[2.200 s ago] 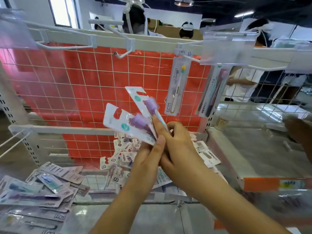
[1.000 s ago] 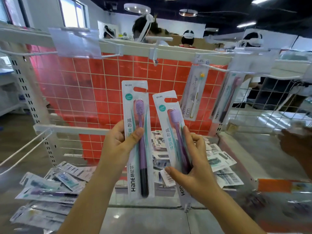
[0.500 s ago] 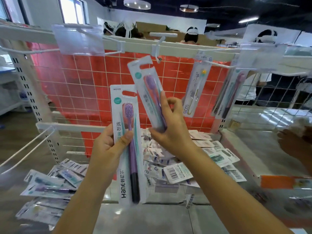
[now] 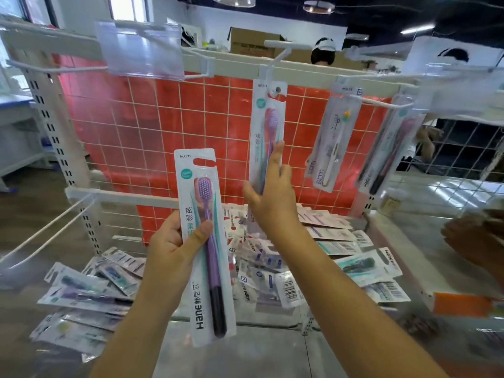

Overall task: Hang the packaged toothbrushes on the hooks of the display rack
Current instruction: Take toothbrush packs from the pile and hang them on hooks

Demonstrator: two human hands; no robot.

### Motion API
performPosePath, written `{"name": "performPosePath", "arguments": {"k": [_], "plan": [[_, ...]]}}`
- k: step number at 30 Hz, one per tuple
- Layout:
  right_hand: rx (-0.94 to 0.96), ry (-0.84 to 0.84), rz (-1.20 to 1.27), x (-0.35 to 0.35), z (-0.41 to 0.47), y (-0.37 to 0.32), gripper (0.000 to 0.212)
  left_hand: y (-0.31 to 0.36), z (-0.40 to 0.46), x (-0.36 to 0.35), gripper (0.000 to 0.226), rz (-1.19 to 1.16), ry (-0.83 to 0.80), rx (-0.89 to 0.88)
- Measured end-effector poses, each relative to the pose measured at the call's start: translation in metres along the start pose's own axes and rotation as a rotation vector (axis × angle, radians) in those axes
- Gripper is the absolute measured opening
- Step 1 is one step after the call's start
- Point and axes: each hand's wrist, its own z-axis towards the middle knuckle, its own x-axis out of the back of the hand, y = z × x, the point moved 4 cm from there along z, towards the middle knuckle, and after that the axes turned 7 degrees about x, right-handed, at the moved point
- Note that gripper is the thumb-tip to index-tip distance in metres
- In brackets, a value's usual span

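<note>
While the left hand (image 4: 174,241) grips one white pack (image 4: 206,241) with a purple brush, the right hand (image 4: 268,192) pinches the lower part of a second pack (image 4: 266,126), whose slot sits on a hook (image 4: 275,54) above it. Two more packs (image 4: 331,137) hang right of that hand, blurred. Loose packs (image 4: 321,257) below are too many to count.

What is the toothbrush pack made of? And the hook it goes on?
The pack looks like white printed card under a clear, shiny plastic cover; light glints off it. The hook seems to be metal wire coated glossy white, though it could be plastic.
</note>
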Motion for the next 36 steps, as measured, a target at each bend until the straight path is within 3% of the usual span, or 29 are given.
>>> {"name": "performPosePath", "arguments": {"k": [5,10,20,22,25,29,32,36], "plan": [[-0.18,-0.06,-0.105,-0.005,0.071,0.021,0.096,-0.005,0.003,0.004,0.033,0.072,-0.01,0.045],[-0.215,-0.092,-0.088,-0.017,0.113,0.03,0.101,-0.002,0.002,0.012,0.029,0.083,-0.007,0.043],[-0.367,-0.201,0.003,-0.013,0.075,0.032,0.105,0.003,0.002,0.013,0.029,0.102,-0.004,0.008],[-0.299,-0.172,0.002,-0.003,0.045,0.024,0.099,0.008,0.006,0.008,0.03,0.102,-0.017,-0.015],[-0.13,-0.15,0.264,0.004,-0.019,-0.005,0.085,0.012,0.011,-0.001,0.028,0.039,-0.028,-0.03],[-0.03,-0.332,0.496,0.001,-0.087,-0.041,0.083,0.014,0.014,-0.017,0.024,-0.011,-0.042,-0.053],[0.038,-0.381,0.303,-0.009,-0.107,-0.052,0.112,0.016,0.013,-0.027,0.023,0.027,-0.031,-0.094],[0.075,-0.286,0.112,-0.016,-0.109,-0.051,0.119,0.022,0.012,-0.032,0.023,0.086,-0.039,-0.166]]}}
